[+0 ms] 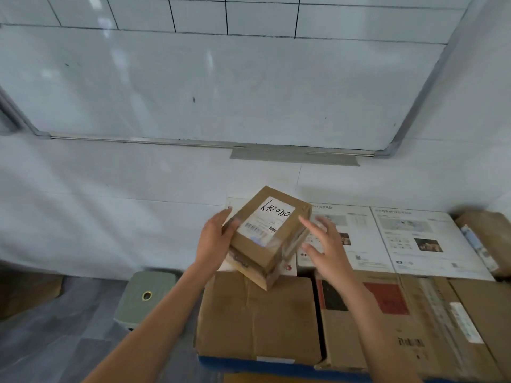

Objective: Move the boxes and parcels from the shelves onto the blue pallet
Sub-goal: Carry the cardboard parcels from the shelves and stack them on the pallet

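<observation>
Gripped by the left hand (213, 239), the brown parcel (269, 234) bears a white label.

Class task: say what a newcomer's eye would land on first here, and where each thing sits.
Centre frame, the small brown parcel with a handwritten white label, gripped by the left hand, with the right hand open beside it. Above hangs a big whiteboard; below, cardboard boxes crowd the blue pallet.

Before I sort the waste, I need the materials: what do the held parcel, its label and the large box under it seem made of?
Parcel: brown corrugated cardboard, matte, apparently wrapped in glossy clear tape, which shines along its right edge.
Label: white paper, printed barcode and handwritten digits; seemingly smooth.
Large box: plain brown cardboard, matte and creased.
</observation>
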